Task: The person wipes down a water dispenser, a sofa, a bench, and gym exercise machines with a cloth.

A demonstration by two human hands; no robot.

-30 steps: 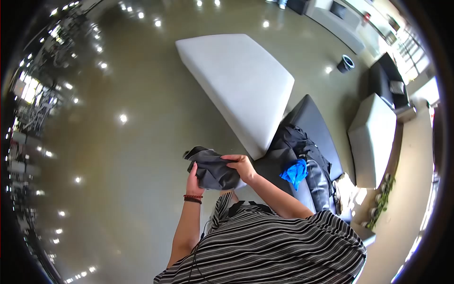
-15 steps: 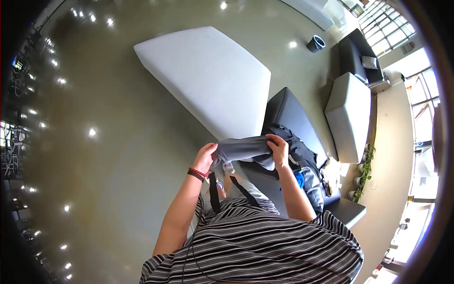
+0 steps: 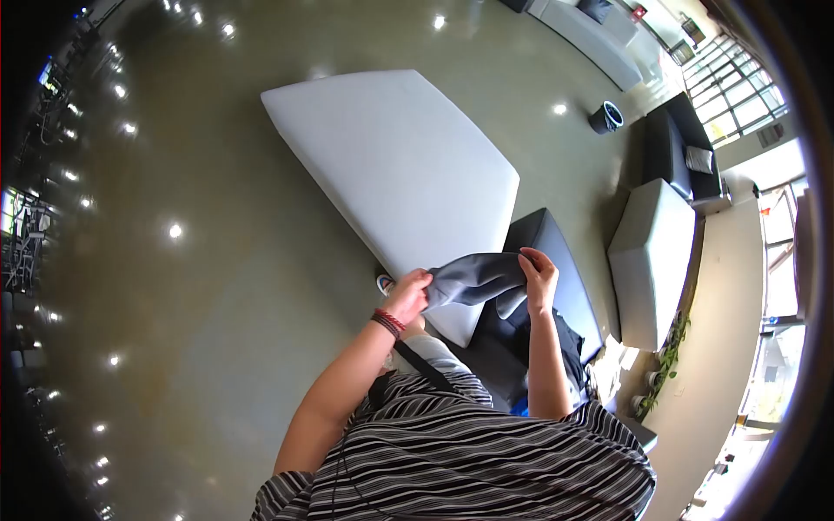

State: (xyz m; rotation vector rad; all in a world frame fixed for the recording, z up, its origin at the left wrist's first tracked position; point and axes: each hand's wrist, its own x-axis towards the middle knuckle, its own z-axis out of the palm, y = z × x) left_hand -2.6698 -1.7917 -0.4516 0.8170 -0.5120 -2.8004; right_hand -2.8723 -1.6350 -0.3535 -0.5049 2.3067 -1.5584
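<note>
A folded, soft piece of grey cloth (image 3: 473, 278) is stretched between my hands in front of my body; its exact kind I cannot tell. My left hand (image 3: 408, 298), with red and dark bracelets at the wrist, grips the left end in closed fingers. The upper right corner is pinched by my right hand (image 3: 539, 276). Below that corner a loose fold hangs down. Behind the cloth lie the white padded bench (image 3: 391, 156) and the dark padded seat (image 3: 556, 252). Dark clothing (image 3: 569, 343) on the seat is partly hidden by my right forearm.
Beyond the dark seat stands a light padded block (image 3: 656, 269), with potted plants (image 3: 669, 356) along the wall. A waste bin (image 3: 605, 117) and a dark sofa (image 3: 665, 152) are farther back. Polished floor (image 3: 217, 304) stretches to the left.
My hands and the cloth have shifted to the right in view. The cloth is now bunched and sagging, its right side hanging in a fold. My view has turned slightly.
</note>
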